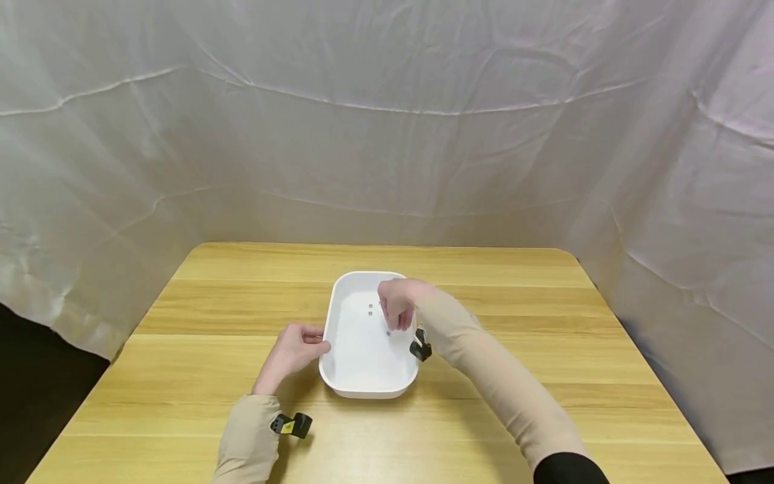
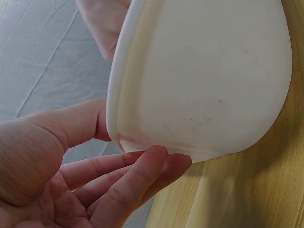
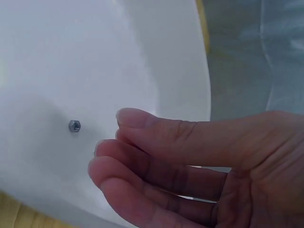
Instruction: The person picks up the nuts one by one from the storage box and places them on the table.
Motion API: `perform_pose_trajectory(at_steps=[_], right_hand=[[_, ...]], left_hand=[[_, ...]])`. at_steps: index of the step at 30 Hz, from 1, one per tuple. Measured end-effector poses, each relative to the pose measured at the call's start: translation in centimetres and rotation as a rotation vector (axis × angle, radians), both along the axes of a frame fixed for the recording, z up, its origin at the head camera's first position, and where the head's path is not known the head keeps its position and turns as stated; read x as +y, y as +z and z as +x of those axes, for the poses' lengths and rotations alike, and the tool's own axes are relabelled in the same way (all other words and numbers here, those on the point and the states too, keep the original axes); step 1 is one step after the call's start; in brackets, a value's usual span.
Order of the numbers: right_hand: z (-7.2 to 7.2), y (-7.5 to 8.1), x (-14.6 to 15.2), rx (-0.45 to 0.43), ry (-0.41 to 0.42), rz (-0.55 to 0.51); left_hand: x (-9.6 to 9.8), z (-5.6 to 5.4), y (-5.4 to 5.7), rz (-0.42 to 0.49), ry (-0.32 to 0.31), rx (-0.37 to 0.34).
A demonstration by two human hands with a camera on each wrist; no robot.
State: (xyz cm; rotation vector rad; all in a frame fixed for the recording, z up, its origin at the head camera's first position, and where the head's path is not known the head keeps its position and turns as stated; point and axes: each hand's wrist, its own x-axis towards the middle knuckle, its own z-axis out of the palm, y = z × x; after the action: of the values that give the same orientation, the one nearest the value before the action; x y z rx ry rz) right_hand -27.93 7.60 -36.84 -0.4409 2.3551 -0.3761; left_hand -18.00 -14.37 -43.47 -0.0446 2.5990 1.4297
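A white tray (image 1: 357, 356) with rounded corners stands on the wooden table. My left hand (image 1: 293, 348) grips its left rim, thumb over the edge; in the left wrist view the fingers (image 2: 152, 161) lie against the tray's outer wall. Over the tray's right half is my right hand (image 1: 399, 306), its fingers curled and pointing down. A small metal hex nut (image 3: 74, 126) sits on the tray floor, just apart from these fingertips. Thumb and index finger come together in the right wrist view, with nothing showing between them. Two more small metal pieces (image 1: 371, 310) lie farther back in the tray.
The wooden table (image 1: 211, 302) extends on both sides of the tray. Pale cloth (image 1: 387, 134) hangs behind it and along the sides. Each wrist carries a small black camera, one of them (image 1: 420, 345) close to the tray's right rim.
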Motion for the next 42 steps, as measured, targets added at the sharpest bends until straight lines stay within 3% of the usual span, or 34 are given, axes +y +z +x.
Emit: perform_pose_trajectory(at_steps=[3, 13, 16, 23, 27, 28, 31, 34, 35, 38, 42], right_hand=[[-0.3, -0.5, -0.5, -0.005, -0.016, 0.045], [-0.9, -2.5, -1.6, 0.066, 0.074, 0.204], [-0.8, -2.7, -1.8, 0.084, 0.044, 0.211], [0.1, -2.7, -2.0, 0.087, -0.111, 0.156], [0.7, -2.6, -2.1, 0.1, -0.155, 0.137], [0.8, -2.7, -2.1, 0.089, -0.205, 0.107], [0.8, -2.9, -2.1, 0.092, -0.229, 0.093], [0.8, -3.2, -2.1, 0.053, -0.369, 0.014], [0.9, -3.1, -2.1, 0.055, -0.373, 0.014], [1.2, -3.1, -2.2, 0.019, -0.536, -0.077], [1.6, -3.1, -2.4, 0.009, -0.611, -0.126]], left_hand=[[0.0, -0.1, 0.0, -0.001, 0.002, -0.001], [0.1, -0.1, -0.2, 0.008, 0.009, 0.0], [0.2, -0.1, -0.1, 0.008, 0.01, 0.001], [0.2, -0.2, -0.1, 0.024, 0.004, 0.003], [0.2, -0.2, -0.3, 0.026, 0.006, 0.009], [0.2, -0.2, -0.4, 0.027, 0.006, 0.011], [0.2, -0.3, -0.4, 0.026, 0.003, 0.012], [0.3, -0.2, -0.4, 0.024, 0.003, 0.011], [0.3, -0.2, -0.4, 0.024, 0.004, 0.01], [0.3, -0.2, -0.4, 0.025, 0.003, 0.007], [0.3, -0.2, -0.4, 0.028, 0.007, 0.001]])
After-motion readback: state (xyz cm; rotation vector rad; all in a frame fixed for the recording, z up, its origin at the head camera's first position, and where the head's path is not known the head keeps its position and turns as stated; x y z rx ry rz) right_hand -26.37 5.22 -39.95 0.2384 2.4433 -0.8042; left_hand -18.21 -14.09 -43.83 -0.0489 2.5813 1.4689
